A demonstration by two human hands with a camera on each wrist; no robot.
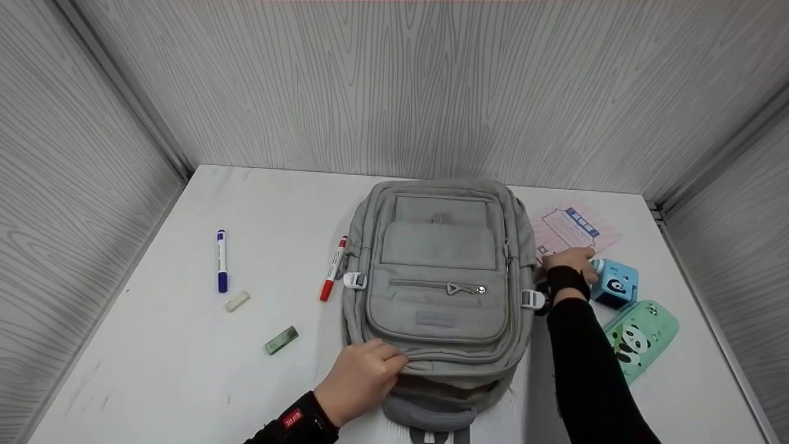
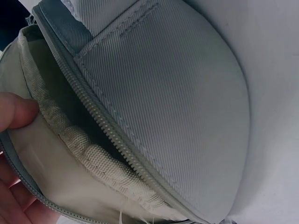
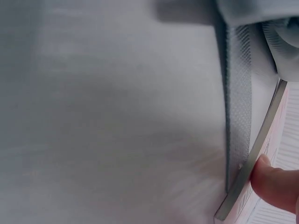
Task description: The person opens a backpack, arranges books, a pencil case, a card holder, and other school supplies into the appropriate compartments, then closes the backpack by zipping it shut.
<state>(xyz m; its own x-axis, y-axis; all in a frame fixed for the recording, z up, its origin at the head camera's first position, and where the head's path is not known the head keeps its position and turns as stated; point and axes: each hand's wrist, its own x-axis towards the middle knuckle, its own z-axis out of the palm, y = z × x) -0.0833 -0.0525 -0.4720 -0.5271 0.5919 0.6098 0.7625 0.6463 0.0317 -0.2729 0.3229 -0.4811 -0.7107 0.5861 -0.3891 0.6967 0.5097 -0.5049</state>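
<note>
A grey backpack (image 1: 437, 246) lies on the table, its front facing up and its top handle toward me. My left hand (image 1: 363, 376) pinches the edge of its unzipped opening. In the left wrist view the thumb presses on the tan lining (image 2: 51, 144), with fingers beneath, and a dark gap shows beside the zipper teeth (image 2: 100, 119). Right of the backpack, my right hand (image 1: 568, 264) grips the near edge of a pink notebook (image 1: 570, 227). Its thumb (image 3: 275, 186) lies on the cover in the right wrist view; the other fingers are hidden there.
A blue panda-printed box (image 1: 616, 283) and a green panda pencil case (image 1: 647, 336) lie beside my right arm. On the left are a blue marker (image 1: 222, 262), a red marker (image 1: 333, 268) against the backpack, a pale eraser (image 1: 237, 301) and a green eraser (image 1: 282, 340). Walls border the table.
</note>
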